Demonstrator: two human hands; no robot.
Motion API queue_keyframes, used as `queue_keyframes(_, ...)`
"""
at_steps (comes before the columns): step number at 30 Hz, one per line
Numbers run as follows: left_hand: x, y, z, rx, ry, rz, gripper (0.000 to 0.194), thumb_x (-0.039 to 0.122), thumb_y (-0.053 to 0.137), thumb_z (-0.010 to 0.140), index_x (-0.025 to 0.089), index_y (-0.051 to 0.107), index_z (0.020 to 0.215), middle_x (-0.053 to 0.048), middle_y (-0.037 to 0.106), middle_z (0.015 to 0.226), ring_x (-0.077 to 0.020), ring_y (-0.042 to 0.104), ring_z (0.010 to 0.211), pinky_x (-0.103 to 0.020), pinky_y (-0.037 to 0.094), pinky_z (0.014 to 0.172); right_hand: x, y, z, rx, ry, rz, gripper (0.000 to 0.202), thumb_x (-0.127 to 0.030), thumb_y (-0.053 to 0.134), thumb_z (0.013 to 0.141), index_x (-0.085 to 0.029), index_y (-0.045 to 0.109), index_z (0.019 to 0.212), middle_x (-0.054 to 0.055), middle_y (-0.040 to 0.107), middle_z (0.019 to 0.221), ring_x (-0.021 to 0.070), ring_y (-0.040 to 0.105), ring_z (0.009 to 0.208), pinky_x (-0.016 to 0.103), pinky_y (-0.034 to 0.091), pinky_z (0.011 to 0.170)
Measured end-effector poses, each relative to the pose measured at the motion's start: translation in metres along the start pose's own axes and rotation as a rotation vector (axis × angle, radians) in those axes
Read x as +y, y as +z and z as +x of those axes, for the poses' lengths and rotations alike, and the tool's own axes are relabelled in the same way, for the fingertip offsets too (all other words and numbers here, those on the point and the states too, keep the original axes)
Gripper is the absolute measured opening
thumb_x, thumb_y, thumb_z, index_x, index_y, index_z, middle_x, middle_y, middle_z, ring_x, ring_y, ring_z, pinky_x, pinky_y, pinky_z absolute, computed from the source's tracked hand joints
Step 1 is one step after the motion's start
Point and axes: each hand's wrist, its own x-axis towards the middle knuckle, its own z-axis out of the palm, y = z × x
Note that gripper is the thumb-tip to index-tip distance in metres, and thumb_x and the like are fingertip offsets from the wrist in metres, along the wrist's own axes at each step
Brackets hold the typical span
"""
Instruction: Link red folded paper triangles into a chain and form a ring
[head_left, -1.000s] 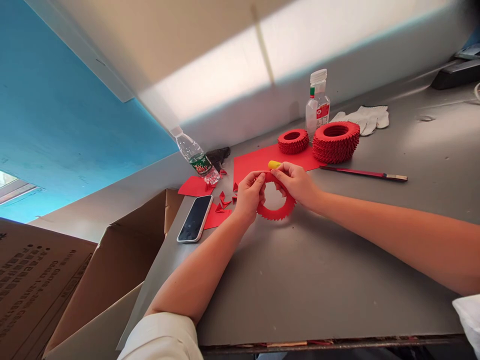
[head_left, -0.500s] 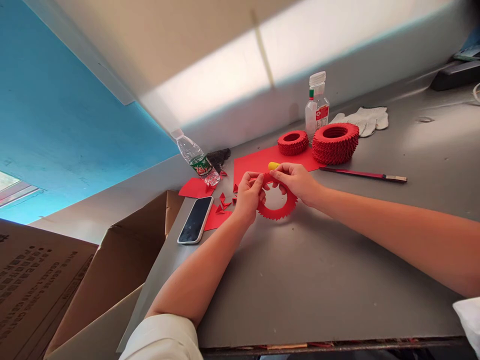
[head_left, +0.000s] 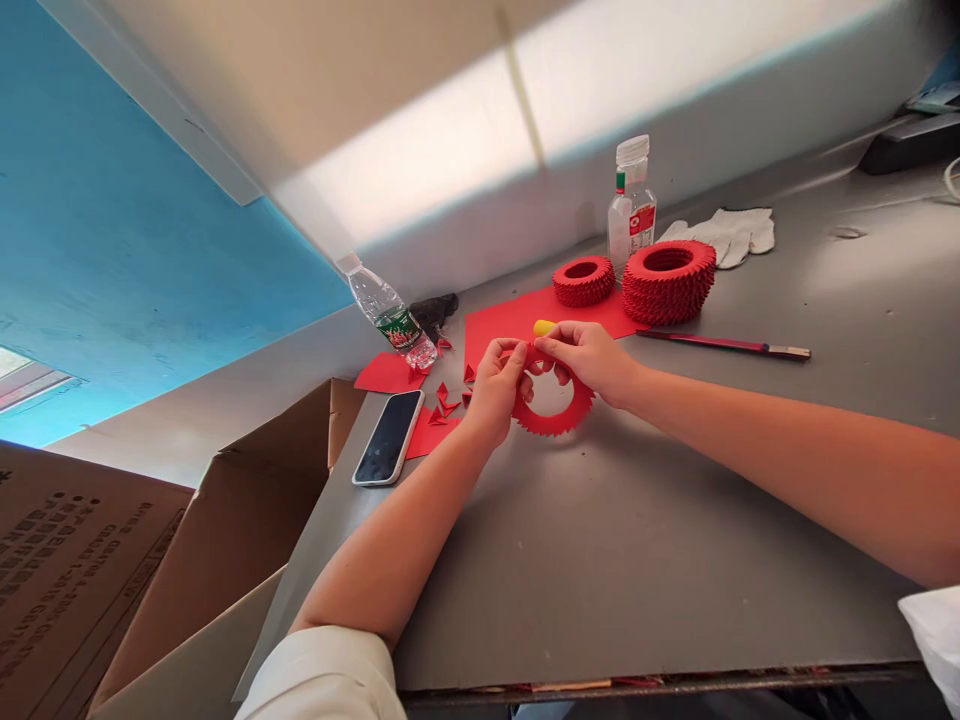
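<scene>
A red ring of folded paper (head_left: 559,422) with a jagged outer edge is held above the grey table. My left hand (head_left: 495,392) is closed on its upper left part, fingertips showing through the hole. Thumb and fingers of my right hand (head_left: 592,362) pinch the top right of the ring, close to the left thumb. Beyond the hands lies a red paper sheet (head_left: 495,322) with a yellow object (head_left: 544,327) on it, partly hidden. Several small folded red paper pieces (head_left: 444,400) are scattered left of the ring. Two thicker red paper rings (head_left: 667,285) stand farther back.
A phone (head_left: 388,438) lies at the table's left edge, near a tilted water bottle (head_left: 394,318). At the back are clear bottles (head_left: 631,205) and a white glove (head_left: 727,235). A utility knife (head_left: 724,344) lies at right. A cardboard box (head_left: 225,540) stands beside the table.
The whole view has shifted slightly. Both hands keep hold of the paper ring at its top, with only a slight shift of the fingers.
</scene>
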Motion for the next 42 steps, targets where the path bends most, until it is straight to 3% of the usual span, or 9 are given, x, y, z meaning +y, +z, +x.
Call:
queue_keyframes(6, -0.003, -0.004, 0.002, -0.015, -0.090, -0.147, 0.031, 0.036, 0.056, 0.078, 0.019, 0.047, 0.102, -0.004, 0.063, 0.081, -0.0125, 0.060, 0.061, -0.027, 0.047, 0.063, 0.003, -0.008, 0.010, 0.257, 0.048, 0.231, 0.015, -0.033, 0.054, 0.079, -0.019, 0.049, 0.081, 0.000, 0.058, 0.066, 0.0088, 0.055, 0.053, 0.023, 0.047, 0.053)
queue_keyframes(9, -0.008, -0.005, 0.001, -0.094, -0.090, -0.084, 0.032, 0.033, 0.061, 0.075, 0.017, 0.050, 0.100, -0.004, 0.064, 0.078, -0.0119, 0.060, 0.061, -0.024, 0.046, 0.060, -0.001, -0.016, 0.014, 0.203, 0.048, 0.190, 0.019, -0.036, 0.055, 0.078, -0.020, 0.048, 0.086, 0.000, 0.059, 0.068, 0.0099, 0.057, 0.053, 0.024, 0.048, 0.052)
queue_keyframes(16, -0.005, -0.005, 0.000, -0.110, -0.050, 0.007, 0.041, 0.037, 0.050, 0.083, 0.024, 0.039, 0.120, 0.004, 0.052, 0.058, -0.0045, 0.041, 0.040, -0.016, 0.033, 0.043, -0.002, -0.022, 0.012, -0.195, 0.048, -0.058, 0.026, -0.043, 0.054, 0.078, -0.017, 0.055, 0.076, 0.001, 0.058, 0.063, 0.0069, 0.048, 0.042, 0.019, 0.035, 0.036)
queue_keyframes(21, -0.002, 0.001, -0.001, -0.046, -0.067, -0.099, 0.020, 0.036, 0.044, 0.086, 0.020, 0.051, 0.097, 0.008, 0.031, 0.050, -0.0035, 0.030, 0.038, -0.013, 0.024, 0.036, 0.000, -0.012, 0.007, -0.164, 0.038, -0.018, 0.022, -0.036, 0.054, 0.079, -0.017, 0.052, 0.068, -0.003, 0.049, 0.051, 0.0053, 0.042, 0.038, 0.018, 0.031, 0.034)
queue_keyframes(28, -0.004, 0.000, -0.001, -0.064, -0.077, -0.056, 0.019, 0.029, 0.043, 0.087, 0.015, 0.055, 0.089, 0.008, 0.025, 0.050, -0.0032, 0.022, 0.038, -0.013, 0.018, 0.034, 0.001, -0.006, 0.003, -0.112, 0.054, -0.030, 0.024, -0.035, 0.055, 0.077, -0.017, 0.051, 0.062, -0.003, 0.046, 0.049, 0.0048, 0.038, 0.037, 0.019, 0.036, 0.036)
queue_keyframes(32, -0.003, 0.001, -0.001, -0.078, -0.089, -0.030, 0.021, 0.027, 0.041, 0.087, 0.014, 0.055, 0.095, 0.007, 0.029, 0.049, -0.0037, 0.025, 0.038, -0.013, 0.020, 0.035, 0.003, -0.006, 0.003, -0.126, 0.057, -0.031, 0.024, -0.032, 0.053, 0.079, -0.017, 0.050, 0.061, -0.004, 0.045, 0.049, 0.0041, 0.037, 0.038, 0.018, 0.035, 0.036)
queue_keyframes(36, 0.004, -0.005, 0.003, -0.072, -0.070, 0.010, 0.032, 0.038, 0.040, 0.088, 0.016, 0.050, 0.108, 0.003, 0.047, 0.052, -0.0073, 0.045, 0.043, -0.018, 0.037, 0.044, -0.001, -0.006, 0.004, -0.104, 0.022, -0.019, 0.021, -0.033, 0.052, 0.080, -0.017, 0.051, 0.066, -0.004, 0.046, 0.052, 0.0049, 0.039, 0.041, 0.018, 0.035, 0.038)
queue_keyframes(39, 0.007, -0.011, 0.007, -0.012, -0.079, -0.036, 0.042, 0.049, 0.042, 0.084, 0.019, 0.046, 0.112, -0.004, 0.061, 0.071, -0.0140, 0.059, 0.060, -0.027, 0.046, 0.060, -0.001, -0.007, 0.006, 0.025, -0.033, 0.048, 0.020, -0.035, 0.050, 0.082, -0.018, 0.052, 0.072, -0.003, 0.050, 0.057, 0.0058, 0.044, 0.044, 0.019, 0.039, 0.043)
queue_keyframes(42, 0.005, -0.013, 0.007, -0.065, -0.132, -0.075, 0.034, 0.039, 0.054, 0.079, 0.018, 0.048, 0.106, -0.006, 0.063, 0.080, -0.0171, 0.062, 0.072, -0.032, 0.047, 0.070, 0.003, -0.009, 0.009, 0.204, -0.060, 0.098, 0.017, -0.035, 0.047, 0.083, -0.019, 0.050, 0.077, -0.002, 0.054, 0.061, 0.0071, 0.049, 0.047, 0.020, 0.041, 0.047)
